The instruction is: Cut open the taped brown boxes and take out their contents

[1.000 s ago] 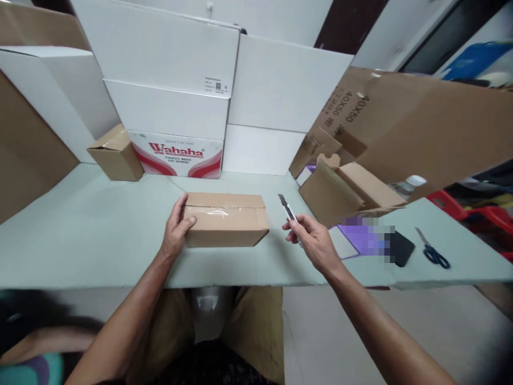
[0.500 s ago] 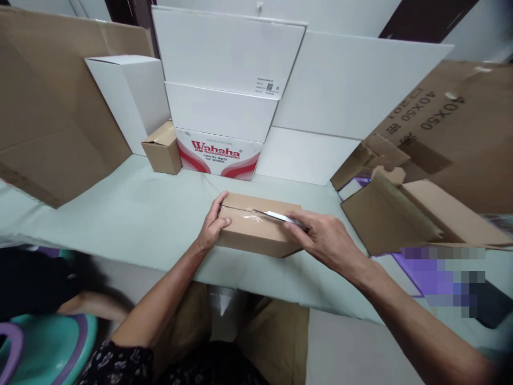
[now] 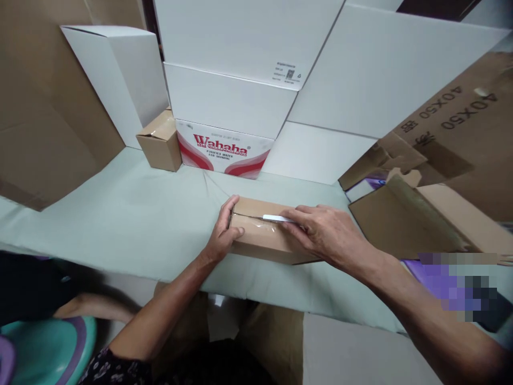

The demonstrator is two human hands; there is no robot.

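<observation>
A small brown cardboard box [image 3: 256, 235] lies on the table near its front edge, with clear tape across its top seam. Round its left end my left hand [image 3: 226, 230] is closed, thumb on top and fingers at the far side. My right hand [image 3: 312, 224] grips a light-coloured utility knife [image 3: 276, 218] over the right half of the box top. The knife lies low along the seam, pointing left; its blade tip seems to be down in the seam. To the left of the knife the seam shows as a dark line.
White cartons [image 3: 232, 96] with a Wahaba-style red logo panel stand at the back. Beside them is a small taped brown box [image 3: 160, 141]. An open brown carton [image 3: 412, 219] stands right. Another person's arm [image 3: 92, 307] and a green stool [image 3: 48, 347] are at lower left.
The knife has tipped lower toward the box top, and its thin blade no longer shows. My view has shifted closer; my left hand keeps its hold on the box.
</observation>
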